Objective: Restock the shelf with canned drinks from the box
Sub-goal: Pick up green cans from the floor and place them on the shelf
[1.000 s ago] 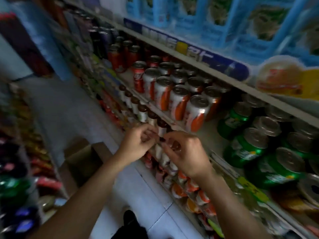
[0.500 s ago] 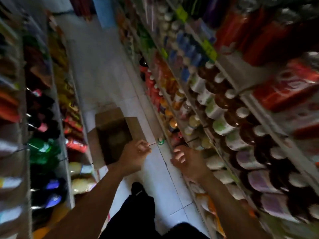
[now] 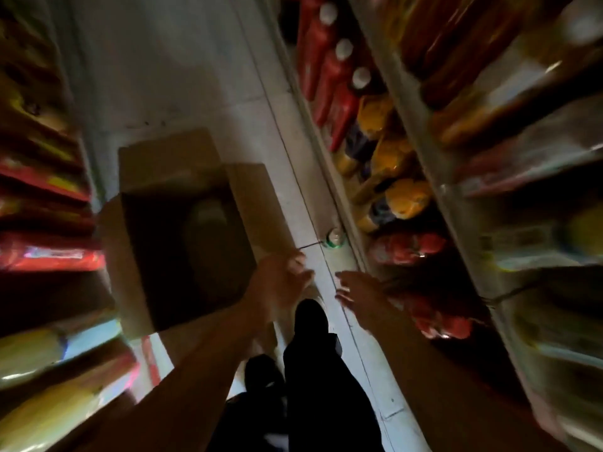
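An open cardboard box (image 3: 169, 168) stands on the floor at the left of the aisle. Its inside is dark, with one pale rounded shape (image 3: 207, 213) that is too blurred to name. A single green can (image 3: 334, 239) stands on the floor against the base of the right shelf (image 3: 321, 158). My left hand (image 3: 280, 283) hangs over the box's right edge with its fingers curled shut. A thin dark line runs from it toward the can. My right hand (image 3: 357, 293) is just to its right, near the bottom shelf, fingers spread and holding nothing.
Red bottles (image 3: 326, 70) and yellow-capped bottles (image 3: 388, 164) fill the low right shelves. Packaged goods (image 3: 42, 177) line the shelving on the left. My dark shoes (image 3: 310, 318) and trouser legs stand on the pale tiled floor (image 3: 182, 76) between them.
The view has swung down from the shelf of cans to the floor and box. Both hands have dropped from shelf height and moved apart; the right hand has opened.
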